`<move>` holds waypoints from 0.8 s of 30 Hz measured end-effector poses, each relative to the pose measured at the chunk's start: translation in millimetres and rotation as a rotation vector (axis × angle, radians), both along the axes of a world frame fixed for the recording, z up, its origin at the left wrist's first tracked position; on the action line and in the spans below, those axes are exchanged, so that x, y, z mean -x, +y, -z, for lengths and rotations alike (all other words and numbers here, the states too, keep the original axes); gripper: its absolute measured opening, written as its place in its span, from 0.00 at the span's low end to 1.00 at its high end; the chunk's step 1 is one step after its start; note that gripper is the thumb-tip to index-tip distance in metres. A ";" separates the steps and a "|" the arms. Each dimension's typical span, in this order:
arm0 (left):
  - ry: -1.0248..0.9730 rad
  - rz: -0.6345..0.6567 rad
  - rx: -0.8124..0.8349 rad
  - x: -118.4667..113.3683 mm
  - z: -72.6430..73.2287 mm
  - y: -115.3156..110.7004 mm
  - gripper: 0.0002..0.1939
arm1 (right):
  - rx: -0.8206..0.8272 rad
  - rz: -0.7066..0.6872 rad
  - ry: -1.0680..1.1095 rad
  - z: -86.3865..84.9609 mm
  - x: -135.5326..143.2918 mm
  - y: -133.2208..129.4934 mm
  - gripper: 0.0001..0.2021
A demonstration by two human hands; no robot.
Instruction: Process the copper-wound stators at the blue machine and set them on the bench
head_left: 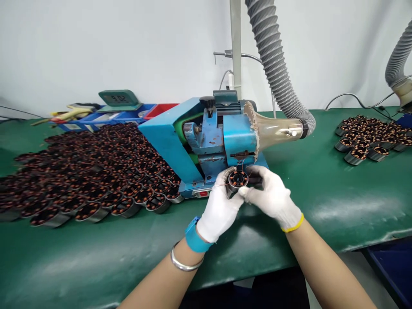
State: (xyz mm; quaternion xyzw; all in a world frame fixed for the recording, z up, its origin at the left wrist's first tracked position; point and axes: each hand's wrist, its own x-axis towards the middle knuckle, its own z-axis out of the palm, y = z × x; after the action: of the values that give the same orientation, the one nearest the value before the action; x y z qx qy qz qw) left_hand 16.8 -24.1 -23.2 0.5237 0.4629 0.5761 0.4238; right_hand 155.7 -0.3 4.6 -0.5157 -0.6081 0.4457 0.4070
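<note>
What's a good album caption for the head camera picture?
White-gloved left hand and right hand hold a wire-wound ring beside a blue machine.

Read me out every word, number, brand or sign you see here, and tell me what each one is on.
"9:02", as best I can make out: dark digits on the display of the green desk clock; they are soft, so not certain.
White labels on the blue bins: too small to read.
Red switch on the blue machine: any marking is too small to read.
No other text can be made out.
</note>
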 end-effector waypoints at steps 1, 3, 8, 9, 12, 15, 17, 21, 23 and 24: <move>-0.025 0.005 0.004 -0.8 -1.1 1.6 0.27 | -0.021 -0.010 -0.011 1.0 4.5 -2.0 0.30; -0.030 -0.011 0.011 -2.2 -5.0 5.2 0.26 | -0.055 -0.009 0.025 3.5 12.5 -2.5 0.29; -0.022 -0.093 -0.024 -4.8 -18.7 15.3 0.25 | -0.090 -0.034 0.252 4.3 20.7 10.7 0.23; -0.017 -0.108 -0.029 -5.2 -21.3 16.8 0.25 | -0.098 -0.042 0.285 2.8 21.0 13.0 0.22; 0.011 -0.159 -0.037 -6.5 -27.5 19.2 0.25 | -0.113 -0.052 0.336 -3.1 21.8 15.5 0.18; 0.048 -0.191 -0.051 -8.0 -31.3 20.2 0.23 | -0.139 -0.050 0.391 -7.6 22.4 14.6 0.15; 0.072 -0.194 -0.058 -8.6 -32.6 20.9 0.22 | -0.144 -0.055 0.432 -8.6 22.6 14.2 0.14; 0.106 -0.196 -0.070 -9.1 -33.3 22.0 0.21 | -0.125 -0.042 0.477 -6.9 22.9 14.6 0.15; 0.112 -0.201 -0.064 -9.5 -33.3 21.5 0.22 | -0.122 -0.032 0.493 -5.1 23.0 14.3 0.16; 0.109 -0.198 -0.061 -9.8 -33.2 20.8 0.22 | -0.122 -0.027 0.498 -4.1 22.9 13.8 0.16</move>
State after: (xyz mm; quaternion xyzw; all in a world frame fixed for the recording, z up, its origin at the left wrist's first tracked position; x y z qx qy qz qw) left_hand 26.6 -3.3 10.1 0.5186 0.5169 0.5995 0.3231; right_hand 132.8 13.5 8.7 -0.3562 -0.5217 0.5268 0.5688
